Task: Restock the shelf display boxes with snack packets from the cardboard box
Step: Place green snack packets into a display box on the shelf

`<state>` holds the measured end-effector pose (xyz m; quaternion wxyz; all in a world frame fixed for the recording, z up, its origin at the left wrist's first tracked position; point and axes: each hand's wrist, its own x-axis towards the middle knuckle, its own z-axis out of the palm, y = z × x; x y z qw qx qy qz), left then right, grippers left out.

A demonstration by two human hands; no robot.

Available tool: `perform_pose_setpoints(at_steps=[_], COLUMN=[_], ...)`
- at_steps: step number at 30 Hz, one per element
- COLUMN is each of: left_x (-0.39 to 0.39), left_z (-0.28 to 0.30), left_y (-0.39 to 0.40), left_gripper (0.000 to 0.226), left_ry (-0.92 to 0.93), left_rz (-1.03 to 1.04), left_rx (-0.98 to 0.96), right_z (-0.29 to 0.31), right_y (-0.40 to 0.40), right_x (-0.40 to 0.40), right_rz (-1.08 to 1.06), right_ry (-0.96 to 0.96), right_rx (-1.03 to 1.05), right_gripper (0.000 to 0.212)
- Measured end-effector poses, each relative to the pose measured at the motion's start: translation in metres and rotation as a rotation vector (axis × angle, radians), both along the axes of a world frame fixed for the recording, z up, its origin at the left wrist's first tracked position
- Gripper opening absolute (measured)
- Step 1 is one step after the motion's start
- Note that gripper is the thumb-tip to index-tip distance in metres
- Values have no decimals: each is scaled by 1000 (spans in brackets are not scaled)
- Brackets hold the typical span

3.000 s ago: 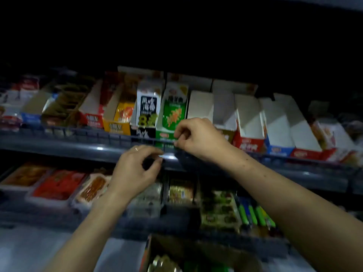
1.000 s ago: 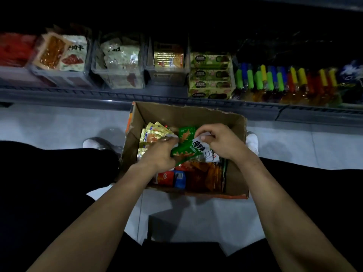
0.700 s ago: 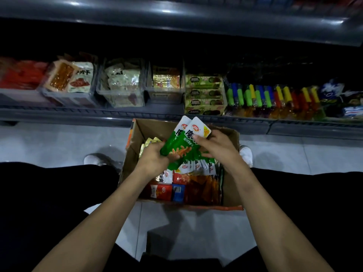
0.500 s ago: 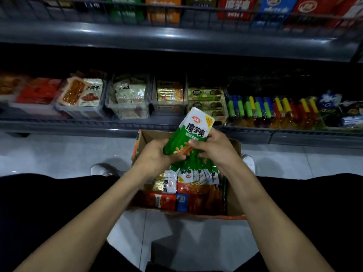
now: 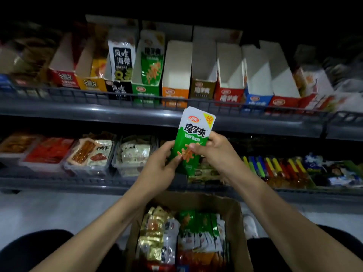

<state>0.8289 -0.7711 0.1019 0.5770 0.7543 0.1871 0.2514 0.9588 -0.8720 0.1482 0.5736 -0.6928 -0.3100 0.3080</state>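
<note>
Both hands hold a small stack of green and white snack packets (image 5: 193, 134) upright in front of the shelves. My left hand (image 5: 159, 167) grips the stack's lower left side, and my right hand (image 5: 214, 154) pinches its right side with thumb across the front. Below, the open cardboard box (image 5: 233, 209) stands on the floor, filled with gold, green and red packets. On the upper shelf a row of display boxes stands: the green display box (image 5: 146, 91) holds matching packets, while the orange display box (image 5: 174, 93) and those to its right look empty.
A grey wire rail (image 5: 216, 104) runs along the upper shelf's front edge. The lower shelf carries clear tubs of snacks (image 5: 135, 154) and coloured tubes (image 5: 275, 167) at the right. My dark-clothed knees flank the carton on the pale floor (image 5: 59, 211).
Both hands have lifted the green packets out of the cardboard box up to shelf height. The view has tilted up, bringing the upper row of display boxes into sight.
</note>
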Motion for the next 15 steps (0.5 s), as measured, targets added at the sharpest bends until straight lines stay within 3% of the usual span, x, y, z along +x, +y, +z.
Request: perform_pose_setpoints(at_steps=[5, 10, 12, 15], left_x=[23, 29, 27, 28], left_z=[36, 80, 93, 95], left_y=[37, 85, 105, 130], left_gripper=[22, 22, 31, 53], left_ry=[-70, -134, -67, 206], left_rz=[40, 351, 446, 475], left_rx=[141, 273, 420, 737], right_z=[36, 68, 81, 99], right_y=[37, 60, 72, 102], right_x=[8, 17, 21, 27], right_rz=[-53, -79, -84, -123], right_ry=[-171, -416, -459, -463], right_rx=[79, 29, 42, 113], right_gripper=[31, 31, 30, 29])
